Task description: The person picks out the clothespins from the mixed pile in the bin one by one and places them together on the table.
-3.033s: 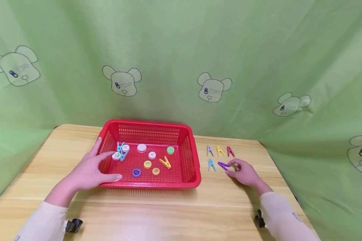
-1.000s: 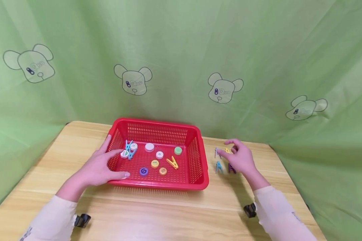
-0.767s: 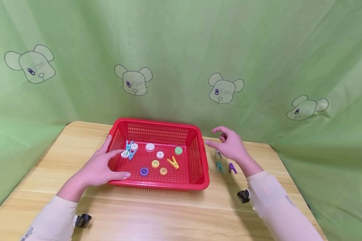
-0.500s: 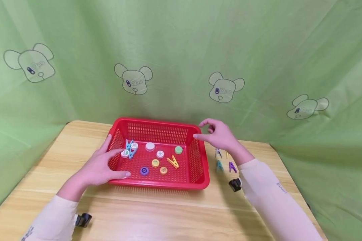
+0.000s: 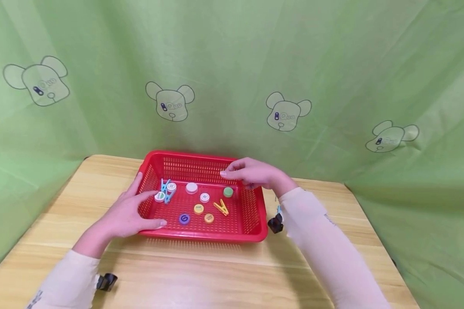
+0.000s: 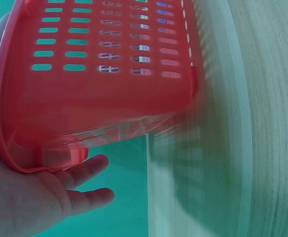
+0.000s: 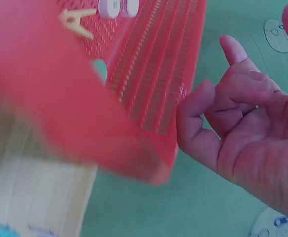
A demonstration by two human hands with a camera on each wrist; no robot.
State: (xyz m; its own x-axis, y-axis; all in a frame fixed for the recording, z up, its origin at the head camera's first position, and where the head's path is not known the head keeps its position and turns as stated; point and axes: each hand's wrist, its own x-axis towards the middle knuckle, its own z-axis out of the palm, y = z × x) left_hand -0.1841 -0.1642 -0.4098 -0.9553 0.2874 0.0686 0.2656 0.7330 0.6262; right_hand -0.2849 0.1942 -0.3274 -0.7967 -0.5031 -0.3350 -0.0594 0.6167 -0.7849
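My left hand (image 5: 125,214) grips the left end of a red plastic basket (image 5: 201,237). Its thumb and index finger reach inside, and other fingers show outside below the rim in the left wrist view. Over the basket's back right part hovers my right hand (image 5: 255,172), holding nothing, its fingers loosely bent. Inside lie a yellow clothespin (image 5: 221,207), blue clothespins (image 5: 169,196) and several bottle caps, among them a green cap (image 5: 228,192), a pink cap (image 5: 191,188), a purple cap (image 5: 184,219) and an orange cap (image 5: 209,218).
Right of the basket, a light blue clothespin (image 7: 0,229) and a pale purple one (image 7: 42,231) lie on the wooden table (image 5: 193,274). My right forearm hides most of that area in the head view. A green curtain (image 5: 232,64) hangs behind the table.
My right hand let go of the purple clothespin beside the others, then rose and moved left over the basket. The left hand keeps its grip on the basket. The head view shifted slightly.
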